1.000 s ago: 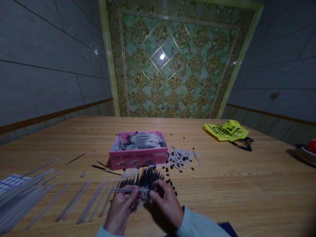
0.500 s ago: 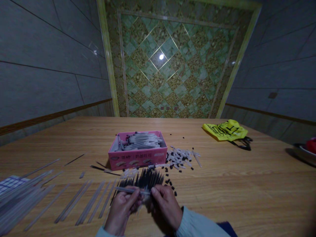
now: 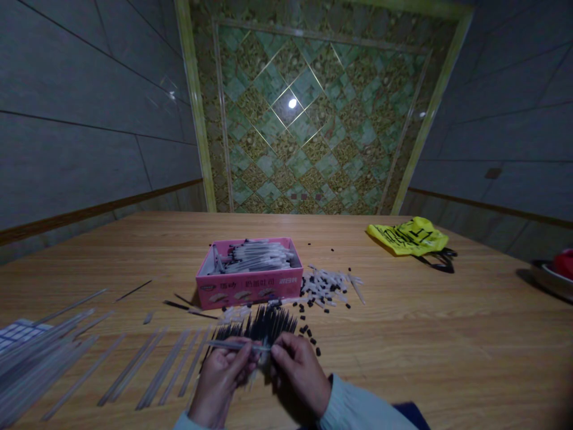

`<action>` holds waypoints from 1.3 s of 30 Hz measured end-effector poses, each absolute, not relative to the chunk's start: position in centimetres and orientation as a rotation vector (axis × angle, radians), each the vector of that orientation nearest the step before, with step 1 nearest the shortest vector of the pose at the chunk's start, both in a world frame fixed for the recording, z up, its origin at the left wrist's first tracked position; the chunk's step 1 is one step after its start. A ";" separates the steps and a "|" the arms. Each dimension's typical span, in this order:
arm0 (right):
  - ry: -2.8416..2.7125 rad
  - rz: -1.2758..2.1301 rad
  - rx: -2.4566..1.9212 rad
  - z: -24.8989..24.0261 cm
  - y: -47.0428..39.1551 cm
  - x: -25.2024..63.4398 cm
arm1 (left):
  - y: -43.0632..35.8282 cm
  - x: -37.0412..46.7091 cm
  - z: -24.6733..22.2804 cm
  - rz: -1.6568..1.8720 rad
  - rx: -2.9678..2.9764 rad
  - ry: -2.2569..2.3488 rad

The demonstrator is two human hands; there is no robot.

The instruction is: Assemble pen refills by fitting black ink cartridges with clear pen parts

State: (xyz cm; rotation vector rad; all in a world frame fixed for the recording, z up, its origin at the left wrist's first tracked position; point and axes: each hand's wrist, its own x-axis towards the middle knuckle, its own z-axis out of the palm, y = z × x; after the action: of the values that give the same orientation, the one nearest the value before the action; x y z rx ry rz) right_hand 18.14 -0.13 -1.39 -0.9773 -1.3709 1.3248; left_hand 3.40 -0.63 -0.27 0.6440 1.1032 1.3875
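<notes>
- We see the left hand [image 3: 221, 379] closed around a slim, translucent plastic tube [image 3: 226, 344], which lies nearly level across its fingers, above the table.
- We see the right hand [image 3: 304, 370] narrowed to a pinch at the tube's right end (the bit between the fingertips is too small for us to make out).
- Just beyond both hands, we find a dense row of thin, black-tipped rods [image 3: 273, 322].
- Behind that row stands an open pink cardboard box [image 3: 250, 292], with many slender whitish sticks [image 3: 259, 257] inside.
- Right of the box, we notice a loose pile of small white and black plastic pieces [image 3: 326, 286].
- Left of the hands, long clear plastic tubes [image 3: 49, 370] lie on the brown wood-grain table [image 3: 412, 334].
</notes>
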 end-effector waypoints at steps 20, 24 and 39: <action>-1.287 0.012 -2.172 1.6 12.9 35.3 | -0.6 3.2 -0.2 1.342 0.686 1.148; -1.278 0.010 -2.419 -0.1 13.8 37.9 | -0.6 3.2 -0.5 1.326 0.675 1.138; -1.545 -0.054 -2.590 -0.8 12.4 40.4 | -0.8 3.3 -1.1 1.272 0.724 1.171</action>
State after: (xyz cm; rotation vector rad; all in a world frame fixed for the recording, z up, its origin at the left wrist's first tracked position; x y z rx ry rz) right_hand 40.39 12.39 -0.77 -2.5904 -1.5448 -0.0540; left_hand 3.32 -0.76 -1.15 0.7238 1.1706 1.2720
